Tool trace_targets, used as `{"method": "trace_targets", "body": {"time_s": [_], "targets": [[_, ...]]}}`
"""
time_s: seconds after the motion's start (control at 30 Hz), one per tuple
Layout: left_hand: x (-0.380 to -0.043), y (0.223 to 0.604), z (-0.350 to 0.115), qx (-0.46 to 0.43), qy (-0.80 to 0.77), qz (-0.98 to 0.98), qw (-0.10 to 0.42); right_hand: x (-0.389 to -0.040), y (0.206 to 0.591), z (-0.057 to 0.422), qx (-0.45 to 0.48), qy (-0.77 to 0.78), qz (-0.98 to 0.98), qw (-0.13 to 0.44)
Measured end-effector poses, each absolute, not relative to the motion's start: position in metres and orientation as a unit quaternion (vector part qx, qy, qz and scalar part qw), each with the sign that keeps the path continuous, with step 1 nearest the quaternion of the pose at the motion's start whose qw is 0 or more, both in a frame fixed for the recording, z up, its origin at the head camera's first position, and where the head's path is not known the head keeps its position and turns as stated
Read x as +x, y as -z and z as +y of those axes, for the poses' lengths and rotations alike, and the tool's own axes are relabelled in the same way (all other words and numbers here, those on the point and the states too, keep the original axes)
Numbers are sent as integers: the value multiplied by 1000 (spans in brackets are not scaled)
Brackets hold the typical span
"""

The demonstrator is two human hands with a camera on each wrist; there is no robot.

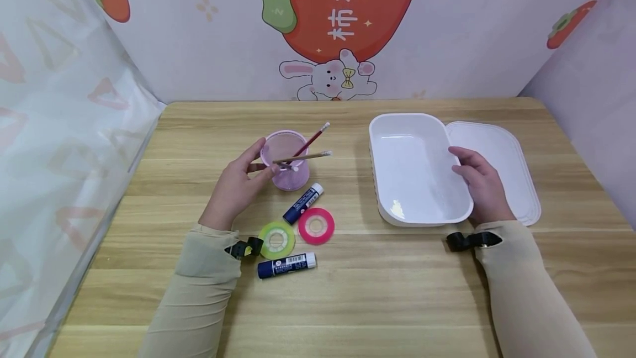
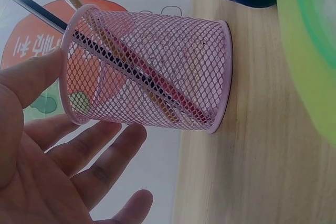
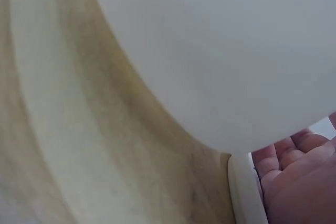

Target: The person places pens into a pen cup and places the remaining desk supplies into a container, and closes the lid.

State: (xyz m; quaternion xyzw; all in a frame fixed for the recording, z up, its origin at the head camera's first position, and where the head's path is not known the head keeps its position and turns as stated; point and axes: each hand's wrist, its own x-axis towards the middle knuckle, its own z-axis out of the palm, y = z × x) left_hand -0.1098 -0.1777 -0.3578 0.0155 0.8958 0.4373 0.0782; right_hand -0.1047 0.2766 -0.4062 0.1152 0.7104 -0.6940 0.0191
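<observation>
A pink mesh pen holder (image 1: 291, 180) stands on the table, holding a red pencil (image 1: 316, 137), a brown pencil (image 1: 313, 156) and a dark one (image 2: 37, 9). My left hand (image 1: 240, 184) holds it near the rim, thumb on the near side and fingers around the far side. Farther right, my right hand (image 1: 481, 187) grips the right edge of a white plastic box (image 1: 414, 175), fingertips over its rim. The right wrist view shows the box's outer wall (image 3: 220, 51) close up, hiding part of that hand.
Near the left wrist lie two glue sticks (image 1: 303, 203) and two tape rolls, one pink (image 1: 316, 226) and one green (image 1: 276, 240). A white lid (image 1: 507, 164) lies flat to the right, partly beneath the right hand. A printed cloth (image 1: 199, 54) hangs behind the table.
</observation>
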Motion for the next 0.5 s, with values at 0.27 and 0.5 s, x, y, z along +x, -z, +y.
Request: {"method": "trace_targets", "body": {"time_s": [0.27,0.5], "targets": [[-109,357,-177,22,-440,895,75,-105,406,277,125,689,714,17],[-108,356,-177,39,-443,893,71,-105,407,276,124,690,713,17]]}}
